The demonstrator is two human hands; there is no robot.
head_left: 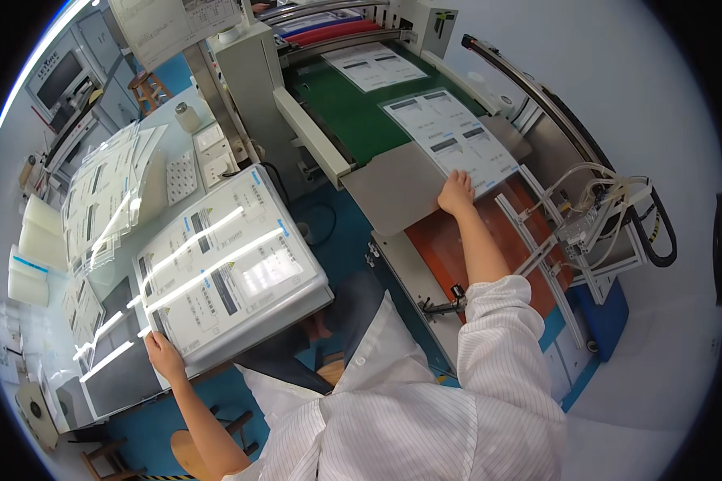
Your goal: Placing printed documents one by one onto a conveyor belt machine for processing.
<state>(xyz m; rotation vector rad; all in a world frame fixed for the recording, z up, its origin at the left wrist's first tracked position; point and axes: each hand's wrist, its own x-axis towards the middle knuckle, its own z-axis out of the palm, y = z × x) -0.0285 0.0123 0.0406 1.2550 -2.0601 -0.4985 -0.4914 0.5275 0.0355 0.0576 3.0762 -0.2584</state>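
Note:
My left hand [165, 357] has its fingers closed on the near left corner of a printed sheet on top of a stack of glossy printed sheets [249, 276]; its fingertips are partly hidden. My right hand [457, 193] lies with fingers extended on the near left edge of another printed sheet [464, 144]. That sheet spans from a grey metal plate [393, 188] onto a green conveyor belt [313, 80]. Farther along the belt lies a second printed sheet [375, 66].
Loose clear printed sheets [100, 192] and white film rolls [36, 232] cover the left table. Right of the conveyor stands a metal frame [573, 240] with tubes above an orange-brown panel [489, 248]. A wooden stool [192, 453] stands below the left table.

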